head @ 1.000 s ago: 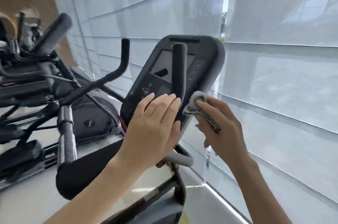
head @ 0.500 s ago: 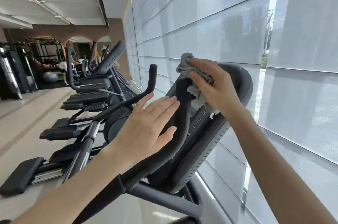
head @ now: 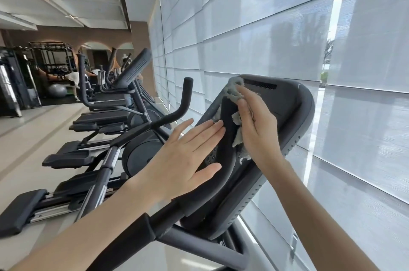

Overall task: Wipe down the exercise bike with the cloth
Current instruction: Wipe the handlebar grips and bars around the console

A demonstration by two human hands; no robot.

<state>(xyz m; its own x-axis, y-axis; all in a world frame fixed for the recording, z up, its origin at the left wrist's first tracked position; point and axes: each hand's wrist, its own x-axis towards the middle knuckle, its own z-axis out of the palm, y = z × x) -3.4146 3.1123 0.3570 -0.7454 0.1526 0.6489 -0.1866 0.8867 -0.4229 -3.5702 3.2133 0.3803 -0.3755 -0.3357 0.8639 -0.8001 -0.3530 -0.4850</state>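
The exercise bike's dark console (head: 285, 116) fills the centre, tilted, with a black upright handlebar grip (head: 228, 138) in front of it. My right hand (head: 256, 129) presses a frayed grey cloth (head: 234, 91) around the top of that grip, cloth ends hanging down beside the palm. My left hand (head: 186, 155) is flat with its fingers spread, fingertips against the grip's left side, holding nothing. The console screen is mostly hidden behind both hands.
Another handlebar (head: 181, 107) rises to the left. A row of ellipticals and treadmills (head: 104, 116) runs along the left, pedals (head: 20, 211) low near me. Window blinds (head: 287, 27) cover the wall on the right. People stand far back in the gym.
The view swung up from the console face to the room. My right hand carried the cloth from the grip's lower part up to its top. My left hand stays flat beside the grip.
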